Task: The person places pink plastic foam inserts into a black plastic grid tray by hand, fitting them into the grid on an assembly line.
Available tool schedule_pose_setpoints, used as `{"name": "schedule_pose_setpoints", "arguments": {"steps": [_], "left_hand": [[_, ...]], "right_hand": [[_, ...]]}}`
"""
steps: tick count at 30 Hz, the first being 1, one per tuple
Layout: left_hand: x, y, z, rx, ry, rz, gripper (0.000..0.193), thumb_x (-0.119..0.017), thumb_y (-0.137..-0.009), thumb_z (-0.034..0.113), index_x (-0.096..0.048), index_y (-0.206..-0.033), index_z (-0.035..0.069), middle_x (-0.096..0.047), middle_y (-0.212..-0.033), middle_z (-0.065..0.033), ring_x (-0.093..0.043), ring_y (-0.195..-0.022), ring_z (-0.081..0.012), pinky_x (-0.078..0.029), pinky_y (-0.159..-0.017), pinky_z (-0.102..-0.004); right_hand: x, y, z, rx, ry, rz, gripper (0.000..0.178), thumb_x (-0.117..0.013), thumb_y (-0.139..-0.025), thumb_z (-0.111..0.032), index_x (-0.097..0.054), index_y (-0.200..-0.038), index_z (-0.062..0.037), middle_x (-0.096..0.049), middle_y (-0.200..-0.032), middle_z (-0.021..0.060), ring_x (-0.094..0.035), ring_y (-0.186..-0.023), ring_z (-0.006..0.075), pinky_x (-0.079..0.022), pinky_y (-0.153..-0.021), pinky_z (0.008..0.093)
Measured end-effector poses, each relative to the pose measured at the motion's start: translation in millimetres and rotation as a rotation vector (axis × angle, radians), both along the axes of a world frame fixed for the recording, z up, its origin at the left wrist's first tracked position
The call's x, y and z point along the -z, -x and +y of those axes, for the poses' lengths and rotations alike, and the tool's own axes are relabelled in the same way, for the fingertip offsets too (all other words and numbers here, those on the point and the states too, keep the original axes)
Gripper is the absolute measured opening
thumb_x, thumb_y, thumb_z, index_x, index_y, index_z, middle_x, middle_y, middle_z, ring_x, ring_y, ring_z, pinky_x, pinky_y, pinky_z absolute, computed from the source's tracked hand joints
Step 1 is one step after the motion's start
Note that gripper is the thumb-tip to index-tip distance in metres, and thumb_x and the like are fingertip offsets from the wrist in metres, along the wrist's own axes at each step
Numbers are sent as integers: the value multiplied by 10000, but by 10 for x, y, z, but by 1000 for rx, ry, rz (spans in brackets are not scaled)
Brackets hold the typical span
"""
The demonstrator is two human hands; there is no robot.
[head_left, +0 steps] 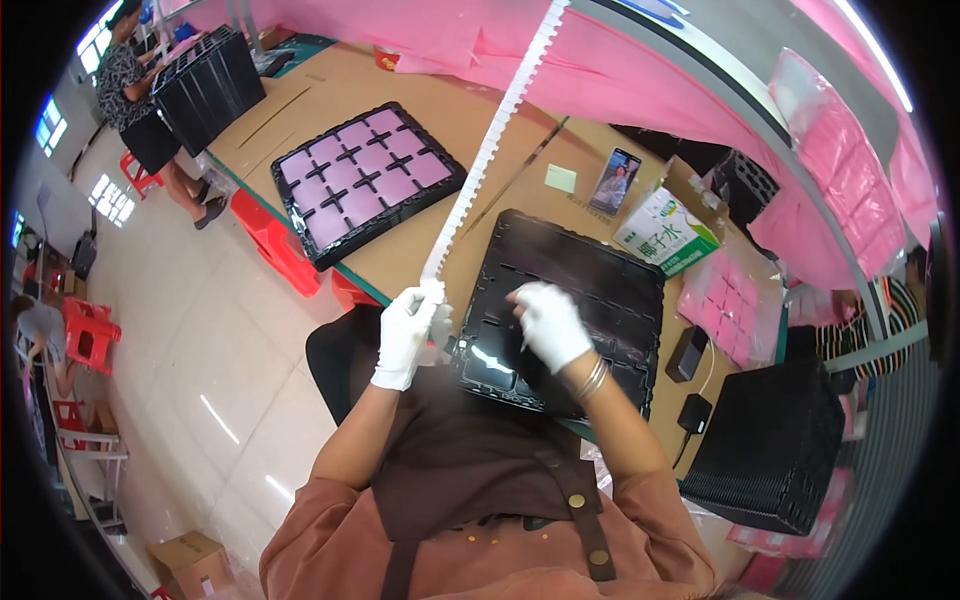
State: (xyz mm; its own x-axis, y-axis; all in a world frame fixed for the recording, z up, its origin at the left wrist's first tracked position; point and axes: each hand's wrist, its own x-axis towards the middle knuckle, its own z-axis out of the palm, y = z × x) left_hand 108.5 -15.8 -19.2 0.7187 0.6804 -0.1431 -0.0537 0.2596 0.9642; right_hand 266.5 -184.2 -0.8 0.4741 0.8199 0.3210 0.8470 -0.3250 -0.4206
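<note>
A: What's the left hand got, quick?

B: Near end of that white notched strip. Gloved fingers closed on it, just left of the black tray. Rest of it runs to the far side, over the bench.

A: And the right hand?

B: Over the tray's near half, fingers bent. Blurred tho, so can't tell if it's pinching smth.

A: Strip heavy?

B: Nah, prob v. light. Thin, bendy, I'd guess; could twist or tear at the notches if yanked. Best held flat near the end, w/ the plain edge b/w thumb & finger.

A: Tray?

B: Looks like thin moulded plastic: light, stiffish, maybe flexes if lifted by 1 corner. Shiny, so poss. slippery w/ gloves. I'd take the rim on 2 opp. sides, ASAP clear of the pockets.

A: Same for the filled tray, far left?

B: Prob, but keep it level b/c of the pinkish squares.
</note>
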Motion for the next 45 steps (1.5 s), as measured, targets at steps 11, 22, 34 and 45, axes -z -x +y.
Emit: {"name": "schedule_pose_setpoints", "arguments": {"steps": [11, 22, 34, 45], "left_hand": [[884, 146, 90, 56, -446, 453, 223, -635, -900, 190, -640, -992, -13, -673, -823, -82, -616, -738, -116, -493, -670, -272], [571, 669, 166, -343, -819, 701, 285, -652, -830, 247, -656, -1030, 44, -662, -995, -146, -641, -921, -289, -506, -821, -382], [638, 623, 102, -426, -739, 718, 312, -649, -832, 306, -678, -1022, 60, -662, -1033, -151, -645, -924, -322, -507, -823, -394], [328, 608, 390, -499, -589, 436, 336, -651, -868, 271, -629, -1102, 33, -666, -1020, -150, -654, -929, -253, -507, -820, -333]], "right_hand": [[700, -2639, -2480, 1067, -901, 314, 178, -499, -845, -58, -672, -853, -16, -624, -726, 76, -563, -654, 183, -471, -647, 320], [1759, -4061, -2887, 860, -326, 248, 251, -504, -842, -22, -688, -1009, 10, -588, -722, 19, -545, -619, 163, -445, -544, 314], [1916, -5208, -3198, 881, -360, 8, 258, -473, -881, -60, -651, -1055, 8, -648, -920, 89, -599, -846, 226, -494, -746, 362], [1403, -4990, -4393, 1102, -137, -731, 238, -448, -925, -100, -613, -1050, 16, -622, -1008, 128, -576, -957, 265, -477, -848, 389]]}}
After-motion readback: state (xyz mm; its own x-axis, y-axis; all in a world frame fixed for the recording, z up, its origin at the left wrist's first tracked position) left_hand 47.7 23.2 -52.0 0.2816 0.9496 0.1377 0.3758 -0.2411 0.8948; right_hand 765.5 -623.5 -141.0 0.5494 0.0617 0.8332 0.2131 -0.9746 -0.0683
